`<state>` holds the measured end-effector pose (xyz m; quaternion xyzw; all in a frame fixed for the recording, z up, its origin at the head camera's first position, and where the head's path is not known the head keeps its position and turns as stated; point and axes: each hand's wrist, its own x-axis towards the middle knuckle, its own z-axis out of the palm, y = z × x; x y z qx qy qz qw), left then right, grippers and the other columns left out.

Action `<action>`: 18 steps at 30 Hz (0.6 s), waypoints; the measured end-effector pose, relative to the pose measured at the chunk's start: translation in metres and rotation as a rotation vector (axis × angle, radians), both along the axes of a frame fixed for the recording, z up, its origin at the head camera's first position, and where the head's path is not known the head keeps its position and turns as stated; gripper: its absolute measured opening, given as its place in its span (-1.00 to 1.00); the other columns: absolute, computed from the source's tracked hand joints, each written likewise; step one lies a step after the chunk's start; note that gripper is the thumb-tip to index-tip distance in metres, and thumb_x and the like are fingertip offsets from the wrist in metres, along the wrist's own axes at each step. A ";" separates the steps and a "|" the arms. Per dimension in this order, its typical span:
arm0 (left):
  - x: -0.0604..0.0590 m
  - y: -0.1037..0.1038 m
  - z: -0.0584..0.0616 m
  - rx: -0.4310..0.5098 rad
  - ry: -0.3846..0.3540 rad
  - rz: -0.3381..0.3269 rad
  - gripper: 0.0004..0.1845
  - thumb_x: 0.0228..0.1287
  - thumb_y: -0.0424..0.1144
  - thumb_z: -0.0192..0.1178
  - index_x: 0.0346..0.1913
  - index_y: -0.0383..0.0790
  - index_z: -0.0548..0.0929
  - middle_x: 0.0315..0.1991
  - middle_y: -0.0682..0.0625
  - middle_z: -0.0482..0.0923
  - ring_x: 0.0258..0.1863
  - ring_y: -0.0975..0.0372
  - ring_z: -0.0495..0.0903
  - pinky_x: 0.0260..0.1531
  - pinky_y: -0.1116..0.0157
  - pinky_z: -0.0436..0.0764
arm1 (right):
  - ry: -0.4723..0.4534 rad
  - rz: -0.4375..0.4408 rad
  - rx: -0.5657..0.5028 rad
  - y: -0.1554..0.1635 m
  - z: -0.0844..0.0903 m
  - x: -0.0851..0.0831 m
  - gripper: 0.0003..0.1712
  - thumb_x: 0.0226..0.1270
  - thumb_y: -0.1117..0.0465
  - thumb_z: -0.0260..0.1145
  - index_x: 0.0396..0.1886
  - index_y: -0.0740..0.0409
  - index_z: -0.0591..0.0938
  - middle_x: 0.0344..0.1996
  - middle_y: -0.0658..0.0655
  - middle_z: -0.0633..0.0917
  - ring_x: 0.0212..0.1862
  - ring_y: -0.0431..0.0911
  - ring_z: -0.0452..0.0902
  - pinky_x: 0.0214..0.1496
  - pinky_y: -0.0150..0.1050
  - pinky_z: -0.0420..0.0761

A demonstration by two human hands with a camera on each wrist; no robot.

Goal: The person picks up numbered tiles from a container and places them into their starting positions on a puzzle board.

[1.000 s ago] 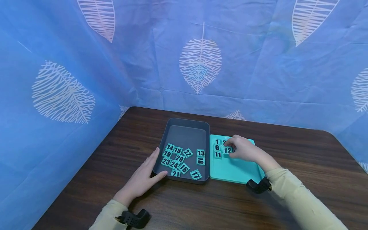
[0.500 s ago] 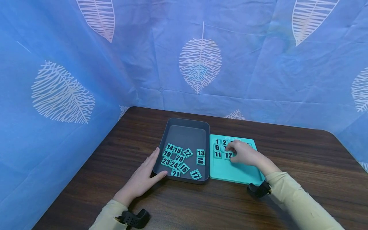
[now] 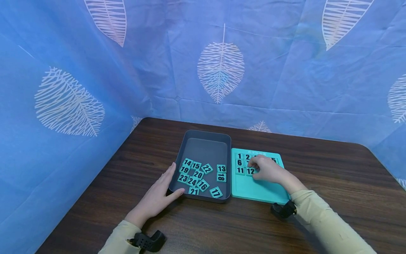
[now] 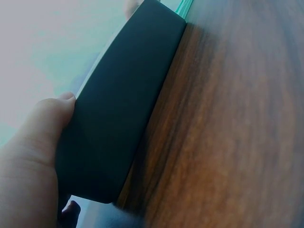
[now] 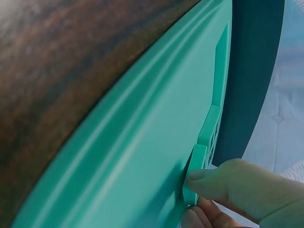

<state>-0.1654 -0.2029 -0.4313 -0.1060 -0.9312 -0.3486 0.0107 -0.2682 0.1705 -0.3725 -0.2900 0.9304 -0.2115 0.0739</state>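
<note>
Tile 12 [image 3: 250, 171]: small teal square, black border, black digits. It sits on the teal board [image 3: 253, 188] in the third row, just right of tile 11 [image 3: 240, 170]. My right hand [image 3: 266, 168] is on it, fingers curled, fingertip pressed against its edge, pinching it. Digits read upright from my side, so the top edge points away from me. The tile is square, with no long axis to speak of; it lies flat.

Board holds 1, 2 and 6 in the rows above; the hand hides the rest of those rows. The board's long axis runs away from me, and it touches the grey tray [image 3: 203, 141] on its left.

My left hand [image 3: 157, 199] is released, fingers straight, flat against the tray's left wall with the thumb along the near corner. Loose tiles [image 3: 198, 175] 13 to 24 lie scattered in the near half of the tray at mixed angles.

View differences: head cam gives the numbers and layout. Right wrist cam shows what it can't: the tile [image 5: 192, 175] edge-on, with a fingertip [image 5: 209, 178] on its rim, raised above the board [image 5: 118, 156] surface. Left wrist cam shows only the tray's outer wall [image 4: 121, 109], the thumb on it and the wood worktop [image 4: 237, 133]; no tiles visible there.
</note>
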 end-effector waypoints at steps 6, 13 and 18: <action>0.000 -0.001 -0.001 0.000 0.012 -0.007 -0.02 0.25 0.31 0.07 0.54 -0.01 -0.15 0.52 0.01 -0.16 0.47 0.05 -0.09 0.32 -0.14 0.07 | 0.012 0.002 0.001 -0.002 -0.001 0.000 -0.70 0.02 0.49 0.30 -0.17 0.37 0.58 -0.35 0.13 0.52 -0.35 -0.06 0.33 -0.33 -0.18 0.42; 0.000 -0.001 -0.001 0.004 0.011 -0.007 -0.04 0.26 0.32 0.05 0.54 0.01 -0.15 0.53 0.04 -0.17 0.47 0.07 -0.10 0.32 -0.15 0.07 | 0.012 -0.003 0.000 -0.003 -0.003 -0.001 -0.73 0.03 0.48 0.31 -0.20 0.34 0.58 -0.37 0.10 0.51 -0.35 -0.06 0.34 -0.33 -0.19 0.43; 0.000 -0.001 -0.001 0.002 0.013 -0.009 -0.04 0.26 0.32 0.05 0.54 0.00 -0.15 0.53 0.03 -0.17 0.47 0.07 -0.10 0.32 -0.15 0.07 | 0.012 -0.002 -0.001 -0.002 -0.004 -0.001 -0.74 0.05 0.47 0.31 -0.20 0.34 0.57 -0.37 0.11 0.50 -0.35 -0.07 0.33 -0.34 -0.18 0.42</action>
